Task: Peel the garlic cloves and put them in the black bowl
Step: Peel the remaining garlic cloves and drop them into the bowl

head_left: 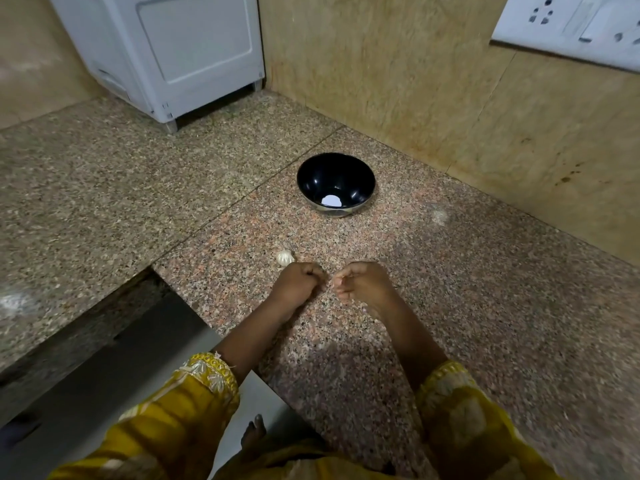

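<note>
Granite counter (467,289) is carrying everything. Black bowl (346,169) is sitting well beyond the hands. Left hand (298,284) and right hand (361,284) are nearly meeting, fingers curling inward; cannot tell if they're pinching anything. Garlic bulb (285,258) is lying just beside the left hand.

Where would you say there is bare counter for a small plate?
Bare granite stretches right of the black bowl to the wall, and between the garlic bulb and the white appliance. Crowded around the bulb, left hand and right hand.
</note>
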